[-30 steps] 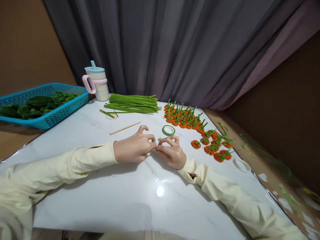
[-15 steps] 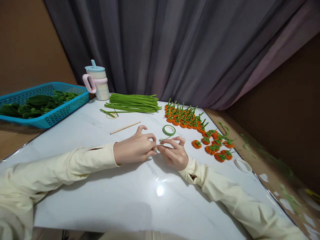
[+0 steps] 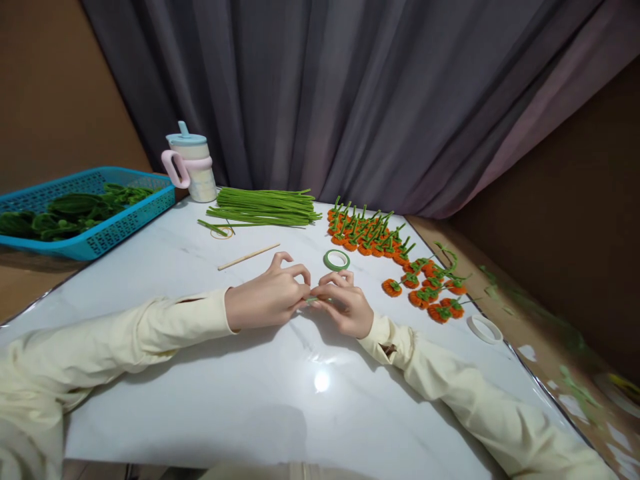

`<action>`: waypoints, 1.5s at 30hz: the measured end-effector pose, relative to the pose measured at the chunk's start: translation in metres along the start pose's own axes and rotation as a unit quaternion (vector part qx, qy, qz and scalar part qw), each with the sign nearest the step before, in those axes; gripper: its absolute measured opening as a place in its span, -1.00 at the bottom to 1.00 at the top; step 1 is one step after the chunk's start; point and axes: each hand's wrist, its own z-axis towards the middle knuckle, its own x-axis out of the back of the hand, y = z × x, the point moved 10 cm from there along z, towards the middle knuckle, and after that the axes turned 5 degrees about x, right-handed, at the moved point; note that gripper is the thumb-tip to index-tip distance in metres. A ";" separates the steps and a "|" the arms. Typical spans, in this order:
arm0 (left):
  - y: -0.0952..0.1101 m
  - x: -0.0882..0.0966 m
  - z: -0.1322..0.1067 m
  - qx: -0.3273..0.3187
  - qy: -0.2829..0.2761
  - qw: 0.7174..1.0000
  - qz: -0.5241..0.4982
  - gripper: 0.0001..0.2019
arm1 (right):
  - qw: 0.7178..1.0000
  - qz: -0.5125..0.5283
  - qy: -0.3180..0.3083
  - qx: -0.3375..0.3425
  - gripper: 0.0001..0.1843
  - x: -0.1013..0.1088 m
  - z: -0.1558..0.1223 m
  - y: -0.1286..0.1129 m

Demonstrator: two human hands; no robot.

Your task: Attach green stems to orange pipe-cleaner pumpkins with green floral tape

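My left hand (image 3: 267, 299) and my right hand (image 3: 345, 308) meet on the white table (image 3: 280, 393), fingertips pinched together on a small green piece (image 3: 313, 300) that is mostly hidden. A roll of green tape (image 3: 337, 259) lies just beyond my right hand. Farther right lie several orange pipe-cleaner flowers with green stems (image 3: 367, 237), and a second group (image 3: 430, 287) nearer me.
A bundle of green pipe cleaners (image 3: 265, 207) lies at the back, a wooden stick (image 3: 249, 256) in front of it. A blue basket of green leaves (image 3: 85, 210) sits at left beside a lidded cup (image 3: 193, 163). A white tape ring (image 3: 483, 329) lies at right.
My right hand's fingers have curled in and lowered toward my left fingertips; the hands stay together in the same spot.
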 end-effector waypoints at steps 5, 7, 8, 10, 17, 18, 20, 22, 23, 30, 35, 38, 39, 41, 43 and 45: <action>0.001 0.003 0.000 0.001 0.018 1.000 0.011 -0.82 | 0.995 0.080 -0.017 -0.052 -0.86 -0.005 0.001 0.008; 0.002 0.004 -0.001 -0.001 0.028 0.999 0.016 -0.84 | 0.993 0.099 -0.015 -0.061 -0.83 -0.005 0.001 0.010; 0.003 0.005 -0.001 -0.003 0.034 0.999 0.018 -0.84 | 0.992 0.105 -0.013 -0.065 -0.81 -0.005 0.001 0.010; 0.005 0.007 -0.002 -0.007 0.046 0.999 0.025 -0.84 | 0.991 0.113 -0.009 -0.075 -0.78 -0.005 0.001 0.013; 0.010 0.010 -0.004 -0.023 0.069 0.995 0.071 -0.84 | 0.986 0.135 -0.027 -0.098 -0.71 -0.006 0.003 0.015; 0.010 0.011 -0.004 -0.025 0.073 0.994 0.076 -0.84 | 0.987 0.129 -0.024 -0.094 -0.69 -0.004 0.003 0.014; 0.011 0.012 -0.004 -0.029 0.085 0.992 0.089 -0.82 | 0.991 0.103 0.001 -0.090 -0.66 0.003 0.004 0.013; 0.012 0.012 -0.004 -0.031 0.091 0.990 0.105 -0.81 | 0.992 0.077 0.038 -0.091 -0.69 0.011 0.003 0.014; 0.011 0.011 -0.004 -0.031 0.091 0.989 0.114 -0.81 | 0.992 0.072 0.052 -0.091 -0.71 0.013 0.003 0.014; 0.010 0.008 -0.003 -0.028 0.079 0.990 0.116 -0.80 | 0.986 0.117 0.055 -0.104 -0.77 0.005 0.000 0.023; 0.007 0.007 -0.002 -0.023 0.065 0.994 0.085 -0.82 | 0.985 0.135 0.038 -0.105 -0.75 0.001 0.001 0.023; 0.007 0.004 -0.003 -0.027 0.048 0.996 0.066 -0.84 | 0.987 0.129 0.022 -0.096 -0.73 -0.001 0.001 0.022; 0.006 0.002 -0.002 -0.028 0.040 0.997 0.059 -0.85 | 0.988 0.120 0.018 -0.092 -0.73 -0.002 0.000 0.022; 0.005 -0.001 -0.002 -0.028 0.017 0.998 0.044 -0.87 | 0.992 0.101 0.007 -0.077 -0.74 -0.004 -0.001 0.021; 0.005 -0.005 -0.002 -0.032 -0.010 0.999 0.024 -0.88 | 0.995 0.083 -0.005 -0.056 -0.78 -0.005 -0.001 0.018; 0.005 -0.008 -0.001 -0.038 -0.037 0.999 0.001 -0.89 | 0.998 0.063 -0.012 -0.030 -0.82 -0.005 -0.002 0.013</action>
